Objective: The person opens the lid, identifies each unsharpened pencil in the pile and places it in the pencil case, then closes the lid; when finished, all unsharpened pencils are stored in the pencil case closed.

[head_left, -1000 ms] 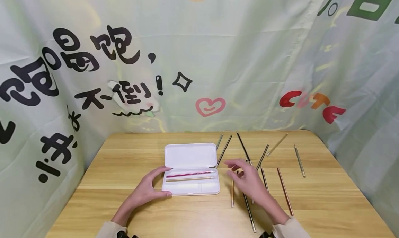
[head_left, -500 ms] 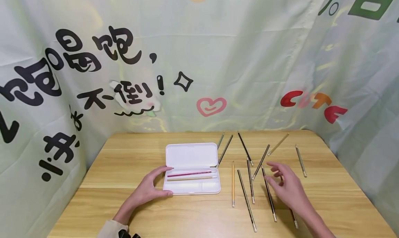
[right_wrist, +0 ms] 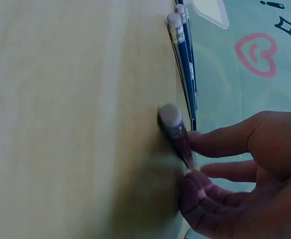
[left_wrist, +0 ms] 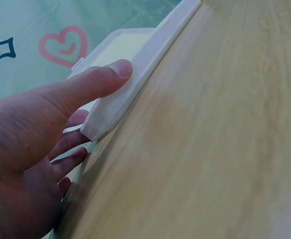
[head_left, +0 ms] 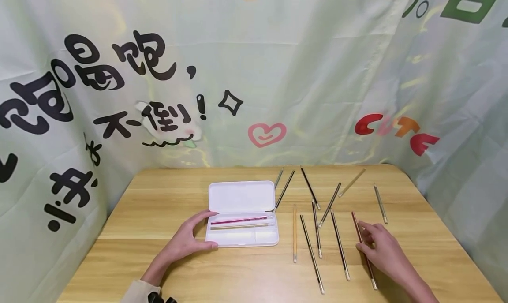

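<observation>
A white pencil case lies with its lid raised on the table. Inside it are a magenta pencil and a tan pencil. My left hand grips the case's left end, thumb on the front edge and forefinger at the back; the left wrist view shows the thumb pressing the white wall. Farther right, my right hand pinches a dark red pencil near its middle. In the right wrist view its eraser end points at the camera, the thumb against one side; the far end is hidden.
Several loose pencils lie between the case and my right hand, among them a yellow pencil and a dark pencil. A grey-green pencil lies beyond the right hand. A printed curtain hangs behind the table.
My right hand has moved right, away from beside the case and across the loose pencils, and now pinches the dark red pencil. The left hand has stayed on the case.
</observation>
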A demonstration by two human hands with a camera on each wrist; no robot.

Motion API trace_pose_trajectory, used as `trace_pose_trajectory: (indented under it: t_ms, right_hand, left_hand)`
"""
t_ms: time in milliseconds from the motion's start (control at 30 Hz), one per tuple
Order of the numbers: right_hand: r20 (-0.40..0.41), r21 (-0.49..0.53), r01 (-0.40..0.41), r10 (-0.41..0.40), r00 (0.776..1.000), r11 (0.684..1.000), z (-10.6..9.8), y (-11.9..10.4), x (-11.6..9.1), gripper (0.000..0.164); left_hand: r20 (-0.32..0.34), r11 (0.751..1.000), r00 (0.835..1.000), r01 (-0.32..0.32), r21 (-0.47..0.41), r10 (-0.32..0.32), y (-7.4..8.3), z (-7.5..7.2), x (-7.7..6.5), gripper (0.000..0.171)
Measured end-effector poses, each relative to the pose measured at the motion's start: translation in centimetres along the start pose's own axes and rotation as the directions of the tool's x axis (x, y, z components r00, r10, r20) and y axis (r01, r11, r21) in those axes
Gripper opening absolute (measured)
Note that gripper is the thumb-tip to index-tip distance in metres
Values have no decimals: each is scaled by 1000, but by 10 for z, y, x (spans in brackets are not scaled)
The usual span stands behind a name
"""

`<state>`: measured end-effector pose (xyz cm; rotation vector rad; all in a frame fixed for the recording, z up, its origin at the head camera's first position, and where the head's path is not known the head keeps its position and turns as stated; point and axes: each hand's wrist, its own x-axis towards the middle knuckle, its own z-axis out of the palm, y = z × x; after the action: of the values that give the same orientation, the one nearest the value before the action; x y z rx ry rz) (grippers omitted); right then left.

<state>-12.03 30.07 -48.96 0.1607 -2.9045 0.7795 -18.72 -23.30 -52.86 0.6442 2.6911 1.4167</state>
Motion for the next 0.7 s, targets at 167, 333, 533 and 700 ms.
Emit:
trace_pose_trajectory:
  t_ms: [167,333,533,700]
  right_hand:
    - [41,-32,-27,28,999,999,-2,-3,6,46]
    - [84,-27,-76,78,993,997,-6,-3,7,47]
    - [55,-3,-85,85,995,996,-6,-2,2,48]
    - [-45,14,-19,19,999,1000,-6,-7,2,44]
  left_hand:
    - [-5,1000,1000,-12,-4,12,-1,0,-1,84]
    - [5,1000,1000,-23,-3,23,-1,1,0,83]
    - [7,1000,1000,-26,-15,26,0,1,1,83]
    - [-2,1000,1000,-26,-17,26,-1,1,0,83]
